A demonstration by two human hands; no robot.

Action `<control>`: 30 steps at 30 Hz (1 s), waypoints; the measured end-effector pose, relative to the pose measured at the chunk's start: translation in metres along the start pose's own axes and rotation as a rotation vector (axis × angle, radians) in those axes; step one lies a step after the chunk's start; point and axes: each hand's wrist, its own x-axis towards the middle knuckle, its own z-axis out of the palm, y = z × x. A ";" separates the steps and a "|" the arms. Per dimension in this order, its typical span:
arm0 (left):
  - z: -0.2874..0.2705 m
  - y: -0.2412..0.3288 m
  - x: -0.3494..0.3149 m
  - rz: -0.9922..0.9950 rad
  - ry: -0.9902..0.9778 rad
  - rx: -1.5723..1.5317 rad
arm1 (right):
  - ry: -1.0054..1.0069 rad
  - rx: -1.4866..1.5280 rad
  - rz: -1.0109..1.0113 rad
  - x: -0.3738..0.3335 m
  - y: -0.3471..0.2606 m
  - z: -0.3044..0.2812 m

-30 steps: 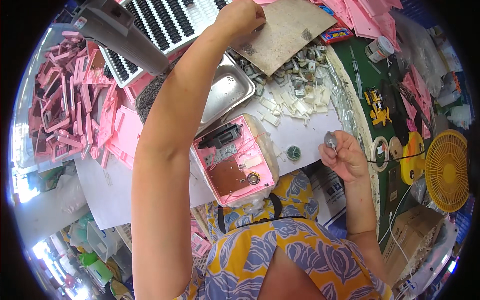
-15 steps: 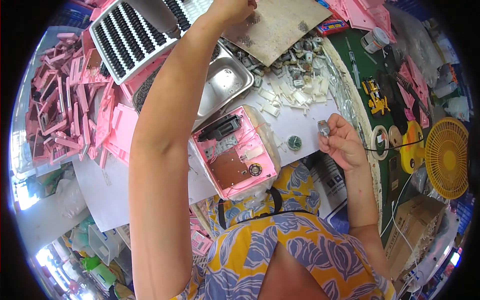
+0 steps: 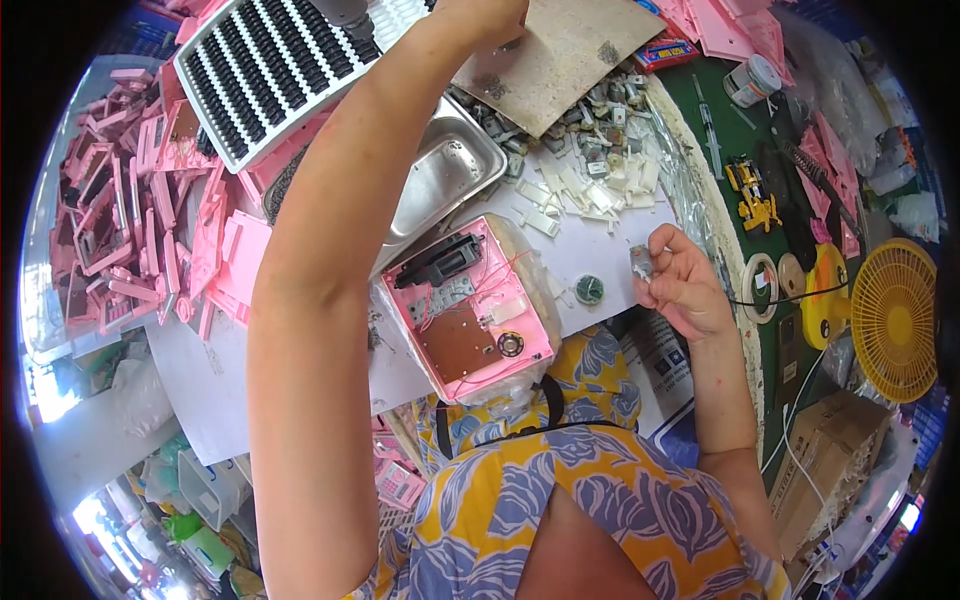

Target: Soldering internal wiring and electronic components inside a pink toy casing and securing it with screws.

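My left hand (image 3: 488,22) reaches to the top edge of the view, over a beige board (image 3: 570,60) with dark smudges. Its fingers are curled closed and partly cut off, so what they hold is hidden. Off to the right, my right hand (image 3: 695,290) pinches a small grey metal motor (image 3: 641,263) between thumb and fingers. Between my arms sits an open pink plastic case (image 3: 470,380), tilted, with thin red wires, a black part (image 3: 440,262) and a round speaker (image 3: 510,344) inside. A small green round dish (image 3: 589,290) lies between the case and my right hand.
Behind the case are a metal tray (image 3: 450,170), loose white plastic parts (image 3: 600,195) and many small motors (image 3: 610,120). A white rack of black pieces (image 3: 270,80) stands at the back left, beside piled pink parts (image 3: 130,220). A yellow fan (image 3: 893,318) stands at right.
My left hand has shifted slightly right and down over the board. The motor in my right hand has moved a little left and tilted. The grey tool at the top has swung right.
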 end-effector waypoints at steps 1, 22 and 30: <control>0.000 0.004 0.003 -0.016 -0.012 0.020 | 0.013 -0.013 -0.015 0.000 -0.001 -0.002; -0.073 0.071 -0.141 0.018 0.383 -1.143 | 0.033 -1.208 -0.068 -0.001 0.008 0.023; -0.034 0.081 -0.293 0.018 0.103 -1.215 | -0.071 -1.868 -0.337 0.012 0.022 0.048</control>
